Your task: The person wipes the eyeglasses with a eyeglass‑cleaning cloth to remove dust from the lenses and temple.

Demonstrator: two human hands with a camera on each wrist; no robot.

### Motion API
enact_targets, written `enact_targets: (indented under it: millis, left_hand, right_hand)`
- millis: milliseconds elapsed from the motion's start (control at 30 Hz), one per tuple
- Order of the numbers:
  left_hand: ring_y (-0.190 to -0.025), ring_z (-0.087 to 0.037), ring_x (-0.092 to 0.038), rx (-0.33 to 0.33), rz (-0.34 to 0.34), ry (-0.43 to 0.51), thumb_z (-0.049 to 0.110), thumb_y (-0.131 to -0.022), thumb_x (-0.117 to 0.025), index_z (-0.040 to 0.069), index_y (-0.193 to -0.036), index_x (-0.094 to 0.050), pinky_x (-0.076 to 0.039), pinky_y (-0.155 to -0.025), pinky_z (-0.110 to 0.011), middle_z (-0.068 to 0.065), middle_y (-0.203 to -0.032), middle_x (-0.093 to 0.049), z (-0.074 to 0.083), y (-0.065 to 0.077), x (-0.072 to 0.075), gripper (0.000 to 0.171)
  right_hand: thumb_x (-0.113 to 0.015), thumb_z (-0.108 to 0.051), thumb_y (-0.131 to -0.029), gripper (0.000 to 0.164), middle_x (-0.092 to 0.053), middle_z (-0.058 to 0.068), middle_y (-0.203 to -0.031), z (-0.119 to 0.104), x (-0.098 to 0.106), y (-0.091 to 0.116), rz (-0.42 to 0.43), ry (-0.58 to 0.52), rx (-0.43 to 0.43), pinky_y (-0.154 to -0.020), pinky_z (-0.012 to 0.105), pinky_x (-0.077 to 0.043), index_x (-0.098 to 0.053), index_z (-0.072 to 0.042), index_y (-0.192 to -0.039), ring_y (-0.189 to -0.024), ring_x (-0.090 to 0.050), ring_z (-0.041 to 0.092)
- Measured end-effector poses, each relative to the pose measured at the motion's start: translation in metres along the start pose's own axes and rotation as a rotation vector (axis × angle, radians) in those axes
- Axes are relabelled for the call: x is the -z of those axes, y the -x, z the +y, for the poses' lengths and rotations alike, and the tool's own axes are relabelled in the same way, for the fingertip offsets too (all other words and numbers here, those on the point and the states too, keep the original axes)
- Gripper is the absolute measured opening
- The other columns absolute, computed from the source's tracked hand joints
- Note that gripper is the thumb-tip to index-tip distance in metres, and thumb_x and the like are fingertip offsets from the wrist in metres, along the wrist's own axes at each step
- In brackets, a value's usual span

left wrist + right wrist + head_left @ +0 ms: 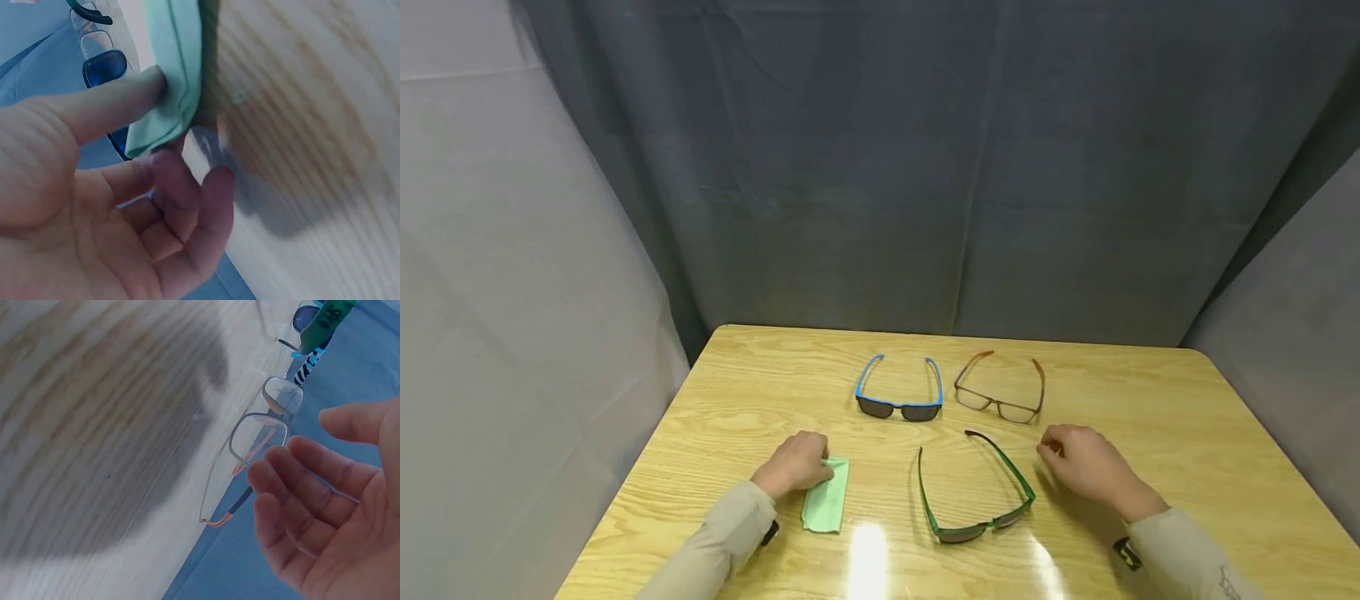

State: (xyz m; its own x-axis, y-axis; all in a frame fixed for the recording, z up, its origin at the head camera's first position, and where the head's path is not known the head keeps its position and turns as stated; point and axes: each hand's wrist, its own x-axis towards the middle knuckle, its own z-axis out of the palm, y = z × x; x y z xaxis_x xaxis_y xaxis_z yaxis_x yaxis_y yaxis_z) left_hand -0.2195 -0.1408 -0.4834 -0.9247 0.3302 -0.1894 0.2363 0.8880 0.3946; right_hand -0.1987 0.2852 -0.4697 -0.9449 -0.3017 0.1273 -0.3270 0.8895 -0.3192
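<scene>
My left hand (795,463) pinches the top end of a folded pale green cloth (826,504) between thumb and fingers. In the left wrist view the thumb presses on the cloth (178,62) with fingertips beneath its edge. My right hand (1090,468) hovers over the table at the right, fingers loosely bent and holding nothing. To its left lie green-framed sunglasses (951,532), their temples spread away from me. Nearest beyond the right hand are clear-lens eyeglasses (1017,413) with brownish-orange temple tips. Blue-and-black sunglasses (898,411) sit left of those, temples also unfolded.
Everything lies on a light wood-grain table (737,392). A dark grey curtain (880,167) hangs behind its far edge, and pale grey cloth walls (512,292) stand on both sides. Bright light reflects off the table near its front.
</scene>
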Motion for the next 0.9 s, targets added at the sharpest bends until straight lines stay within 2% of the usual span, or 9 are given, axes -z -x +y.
enact_targets:
  millis: [200, 333, 433, 533, 700, 800, 900]
  left_hand:
    - [-0.068, -0.017, -0.048, -0.024, -0.016, 0.011, 0.013, -0.080, -0.071, 0.006, -0.082, -0.058, -0.044, -0.061, -0.033, -0.002, -0.077, -0.054, 0.001, -0.001, 0.000, 0.015]
    - [-0.075, -0.020, -0.050, -0.043, -0.036, 0.082, 0.009, -0.080, -0.070, 0.007, -0.089, -0.058, -0.045, -0.066, -0.035, -0.004, -0.084, -0.057, 0.001, -0.001, -0.001, 0.015]
    - [-0.082, -0.021, -0.052, -0.050, -0.044, 0.150, 0.008, -0.076, -0.072, 0.005, -0.096, -0.061, -0.047, -0.071, -0.038, -0.006, -0.090, -0.058, 0.002, 0.000, -0.001, 0.023]
    - [-0.076, -0.018, -0.050, -0.065, -0.048, 0.220, 0.007, -0.075, -0.073, 0.002, -0.097, -0.065, -0.045, -0.064, -0.032, -0.005, -0.083, -0.057, 0.001, 0.001, -0.002, 0.024]
    - [-0.059, -0.012, -0.040, -0.104, -0.057, 0.352, 0.005, -0.077, -0.071, 0.006, -0.082, -0.069, -0.034, -0.050, -0.023, 0.002, -0.065, -0.047, -0.001, 0.002, -0.003, 0.006]
    - [-0.058, -0.011, -0.041, -0.117, -0.069, 0.447, 0.007, -0.080, -0.069, 0.009, -0.076, -0.066, -0.035, -0.050, -0.022, 0.003, -0.065, -0.047, -0.001, 0.001, -0.004, 0.006]
    - [-0.060, -0.012, -0.044, -0.107, -0.090, 0.549, 0.009, -0.085, -0.065, 0.008, -0.077, -0.060, -0.038, -0.051, -0.024, 0.002, -0.068, -0.048, -0.001, 0.001, -0.004, 0.009]
  right_hand:
    - [-0.065, -0.014, -0.087, 0.007, -0.062, -0.004, -0.076, -0.003, 0.003, 0.002, -0.007, -0.005, 0.009, -0.058, 0.031, -0.048, -0.068, -0.008, -0.089, -0.066, -0.056, 0.009]
    - [-0.065, -0.012, -0.087, 0.007, -0.062, -0.005, -0.080, -0.005, 0.005, 0.004, -0.029, -0.018, 0.048, -0.060, 0.030, -0.049, -0.068, -0.007, -0.092, -0.070, -0.057, 0.010]
    - [-0.067, -0.009, -0.086, 0.010, -0.063, -0.004, -0.086, -0.006, 0.005, 0.006, -0.059, -0.047, 0.104, -0.062, 0.028, -0.050, -0.068, -0.008, -0.096, -0.075, -0.058, 0.010]
    - [-0.068, -0.004, -0.084, 0.016, -0.063, -0.002, -0.092, -0.006, 0.004, 0.009, -0.089, -0.083, 0.184, -0.062, 0.025, -0.051, -0.068, -0.007, -0.099, -0.077, -0.059, 0.010]
    - [-0.069, 0.005, -0.079, 0.026, -0.061, 0.001, -0.098, -0.006, -0.001, 0.013, -0.104, -0.113, 0.316, -0.063, 0.022, -0.052, -0.067, -0.007, -0.102, -0.080, -0.061, 0.012]
    - [-0.068, 0.008, -0.078, 0.031, -0.059, 0.002, -0.102, -0.006, -0.004, 0.015, -0.129, -0.128, 0.354, -0.065, 0.021, -0.053, -0.066, -0.007, -0.105, -0.082, -0.062, 0.014]
    - [-0.069, 0.007, -0.078, 0.033, -0.058, 0.007, -0.109, -0.006, -0.006, 0.017, -0.147, -0.134, 0.357, -0.067, 0.021, -0.053, -0.066, -0.006, -0.107, -0.084, -0.062, 0.015]
